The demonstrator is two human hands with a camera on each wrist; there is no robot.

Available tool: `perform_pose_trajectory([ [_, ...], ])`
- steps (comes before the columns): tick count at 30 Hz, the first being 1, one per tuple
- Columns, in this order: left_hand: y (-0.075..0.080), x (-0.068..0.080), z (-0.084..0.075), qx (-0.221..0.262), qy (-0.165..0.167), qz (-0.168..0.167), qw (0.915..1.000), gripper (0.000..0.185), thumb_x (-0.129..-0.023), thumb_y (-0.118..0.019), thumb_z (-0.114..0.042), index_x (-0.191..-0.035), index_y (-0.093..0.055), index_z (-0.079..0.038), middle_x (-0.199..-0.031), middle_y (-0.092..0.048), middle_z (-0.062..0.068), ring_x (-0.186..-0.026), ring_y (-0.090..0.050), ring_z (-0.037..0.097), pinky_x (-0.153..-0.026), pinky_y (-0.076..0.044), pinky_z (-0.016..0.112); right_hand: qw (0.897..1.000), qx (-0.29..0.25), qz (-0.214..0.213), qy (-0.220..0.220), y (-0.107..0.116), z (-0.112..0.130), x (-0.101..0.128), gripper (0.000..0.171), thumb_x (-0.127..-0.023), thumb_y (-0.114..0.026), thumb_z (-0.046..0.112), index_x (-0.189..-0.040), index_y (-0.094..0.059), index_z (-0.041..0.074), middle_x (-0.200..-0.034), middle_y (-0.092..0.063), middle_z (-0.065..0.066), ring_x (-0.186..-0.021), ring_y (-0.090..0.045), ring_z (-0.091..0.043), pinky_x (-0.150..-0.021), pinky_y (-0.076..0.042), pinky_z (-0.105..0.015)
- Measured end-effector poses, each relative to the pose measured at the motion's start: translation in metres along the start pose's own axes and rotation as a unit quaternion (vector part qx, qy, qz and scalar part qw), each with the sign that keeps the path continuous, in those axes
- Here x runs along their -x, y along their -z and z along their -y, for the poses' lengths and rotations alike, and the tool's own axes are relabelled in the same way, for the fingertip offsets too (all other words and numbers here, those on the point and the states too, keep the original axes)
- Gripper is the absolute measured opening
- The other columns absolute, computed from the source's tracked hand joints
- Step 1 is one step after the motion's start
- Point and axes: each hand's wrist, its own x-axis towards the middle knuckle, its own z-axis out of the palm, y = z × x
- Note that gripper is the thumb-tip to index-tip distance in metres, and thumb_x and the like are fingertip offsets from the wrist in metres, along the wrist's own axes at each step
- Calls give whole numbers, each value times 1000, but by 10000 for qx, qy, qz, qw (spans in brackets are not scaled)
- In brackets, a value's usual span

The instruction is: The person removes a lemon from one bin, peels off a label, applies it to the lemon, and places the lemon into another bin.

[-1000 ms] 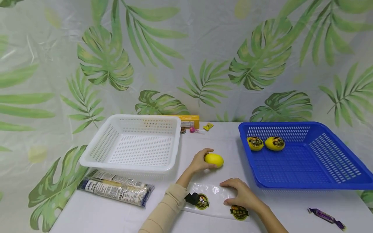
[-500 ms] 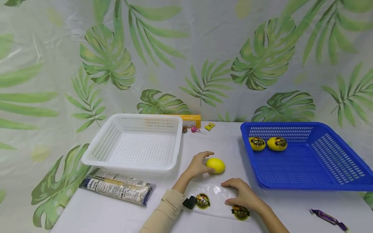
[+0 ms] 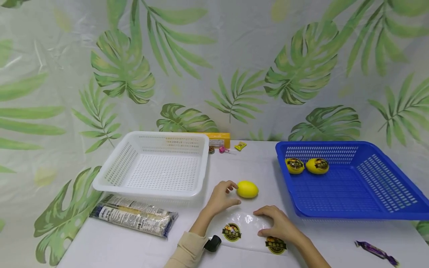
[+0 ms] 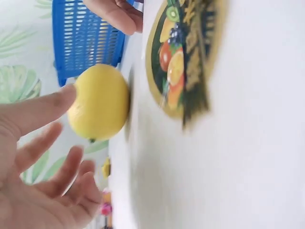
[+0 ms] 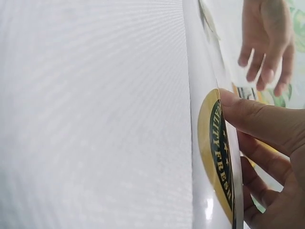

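A plain yellow lemon [image 3: 247,189] lies on the white table in the middle of the head view. My left hand [image 3: 221,199] is just left of it, fingers spread and loosely bent, holding nothing. In the left wrist view the index fingertip is close to the lemon [image 4: 101,102]; whether it touches I cannot tell. In front lies a clear, glossy sticker sheet [image 3: 248,222] with two round black-and-gold fruit stickers, one left [image 3: 232,232] and one right [image 3: 276,245]. My right hand [image 3: 280,225] rests on the sheet's right part, its thumb at the right sticker [image 5: 212,138].
A blue basket [image 3: 345,214] at right holds two stickered lemons [image 3: 317,166]. A white basket [image 3: 147,190] stands at left, with packaged noodles [image 3: 134,216] before it. Behind are a yellow box [image 3: 219,139], lollipop [image 3: 222,149] and yellow candy [image 3: 240,145]. A purple-wrapped candy [image 3: 375,250] lies front right.
My left hand has let go of the lemon and drawn back left and toward me. The lemon stays on the table, shifted slightly. My right hand has stayed on the sheet.
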Motion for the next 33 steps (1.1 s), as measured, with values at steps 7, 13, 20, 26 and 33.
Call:
perform_pose_trajectory([
  [7,11,29,-6,-1354,-22,952,9862,46,-64,-86,-18,-105,-69,-8,-88,-63,7,-80,-55,16,-73,-44,24,10000,26,-5,-59,1,0,1,52,-65,-84,24,-110,-66,6,-109,-66,-6,-101,-55,-26,-89,-43,-43],
  [13,9,45,-7,-2200,139,1087,9693,51,-57,-89,-27,-104,-72,-14,-96,-59,4,-89,-47,18,-77,-43,28,10000,24,14,-86,1,0,1,52,-65,-84,24,-111,-66,6,-110,-65,-7,-102,-55,-27,-90,-42,-44],
  [20,1,56,-9,-2484,32,807,9653,39,-60,-87,-24,-97,-75,-18,-93,-52,2,-88,-40,17,-74,-41,28,10000,30,-24,-13,0,0,1,52,-65,-84,25,-111,-66,6,-111,-65,-8,-102,-54,-29,-89,-42,-45],
  [26,-3,58,-14,-2097,-61,1103,9715,26,-66,-80,-10,-92,-76,-13,-80,-58,-2,-75,-49,8,-69,-44,20,10000,64,-71,16,0,2,2,52,-65,-84,26,-110,-66,7,-110,-65,-8,-102,-54,-29,-89,-42,-44],
  [33,-9,59,-17,-1803,-180,1323,9745,20,-69,-77,-8,-88,-75,-12,-73,-57,-7,-67,-47,1,-63,-42,16,9998,93,-120,100,0,1,1,51,-65,-84,23,-109,-66,6,-109,-65,-8,-100,-54,-26,-88,-42,-42],
])
